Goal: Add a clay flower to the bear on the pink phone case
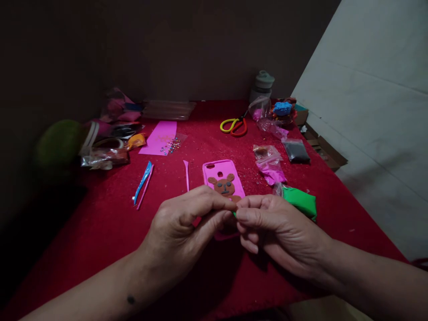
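My left hand [197,218] and my right hand [270,223] meet fingertip to fingertip above a pink phone case [234,174]. Between their pinched thumbs and forefingers shows a small bit of green clay [234,214], mostly covered by the fingers. A brown clay bear [224,186] with round ears and dark eyes lies on the case; its lower part is hidden behind my hands. Right of my right hand rests a bright green clay packet [300,201]. A pink modelling tool [186,174] lies left of the case, partly behind my left hand.
On the red tablecloth [100,232] lie a blue modelling tool [143,180], scissors [236,126] and a pink sheet [155,138] with small gems [171,145]. A black clay packet [296,151] and pink clay bag [271,171] are at right. A bottle [262,84] stands at the back.
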`<action>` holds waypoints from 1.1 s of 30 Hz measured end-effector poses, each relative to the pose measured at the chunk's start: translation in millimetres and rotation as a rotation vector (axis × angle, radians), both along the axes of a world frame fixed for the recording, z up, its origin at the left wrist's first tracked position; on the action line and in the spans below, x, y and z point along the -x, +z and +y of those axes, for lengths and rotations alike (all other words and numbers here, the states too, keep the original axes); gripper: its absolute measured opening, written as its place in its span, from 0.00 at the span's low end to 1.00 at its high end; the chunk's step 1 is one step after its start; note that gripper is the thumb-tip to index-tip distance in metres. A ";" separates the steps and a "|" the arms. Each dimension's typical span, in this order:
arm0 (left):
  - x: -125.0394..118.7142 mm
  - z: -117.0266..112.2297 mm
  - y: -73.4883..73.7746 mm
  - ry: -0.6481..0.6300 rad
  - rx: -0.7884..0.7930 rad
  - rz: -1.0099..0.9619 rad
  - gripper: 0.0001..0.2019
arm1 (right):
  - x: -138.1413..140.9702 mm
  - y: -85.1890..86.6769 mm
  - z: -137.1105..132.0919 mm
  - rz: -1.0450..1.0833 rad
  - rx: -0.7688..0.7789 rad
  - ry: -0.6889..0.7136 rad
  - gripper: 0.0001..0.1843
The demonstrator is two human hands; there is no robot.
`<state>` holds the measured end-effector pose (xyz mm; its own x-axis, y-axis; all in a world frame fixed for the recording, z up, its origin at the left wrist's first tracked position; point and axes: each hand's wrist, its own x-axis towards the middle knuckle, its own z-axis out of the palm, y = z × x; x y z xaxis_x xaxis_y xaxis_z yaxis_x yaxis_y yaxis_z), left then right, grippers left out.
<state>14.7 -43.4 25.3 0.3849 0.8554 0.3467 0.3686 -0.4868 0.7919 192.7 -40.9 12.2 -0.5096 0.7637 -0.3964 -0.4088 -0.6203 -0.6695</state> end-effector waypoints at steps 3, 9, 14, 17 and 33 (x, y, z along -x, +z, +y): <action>-1.0 0.3 0.1 -0.014 -0.106 0.066 0.07 | 1.1 0.4 -0.2 0.002 -0.007 -0.006 0.13; -2.1 -1.9 -1.8 0.019 -0.336 0.202 0.07 | 2.0 1.2 0.3 -0.052 -0.024 -0.011 0.14; -3.7 -3.3 -6.6 0.057 -0.411 0.288 0.07 | -0.4 -1.4 2.0 -0.129 -0.079 0.022 0.13; -4.1 -4.0 -8.4 0.069 -0.401 0.309 0.08 | -2.4 -2.8 4.9 -0.173 -0.109 0.062 0.10; 6.6 4.1 3.4 0.012 0.701 -0.352 0.06 | -6.5 4.6 10.9 0.099 0.048 0.061 0.07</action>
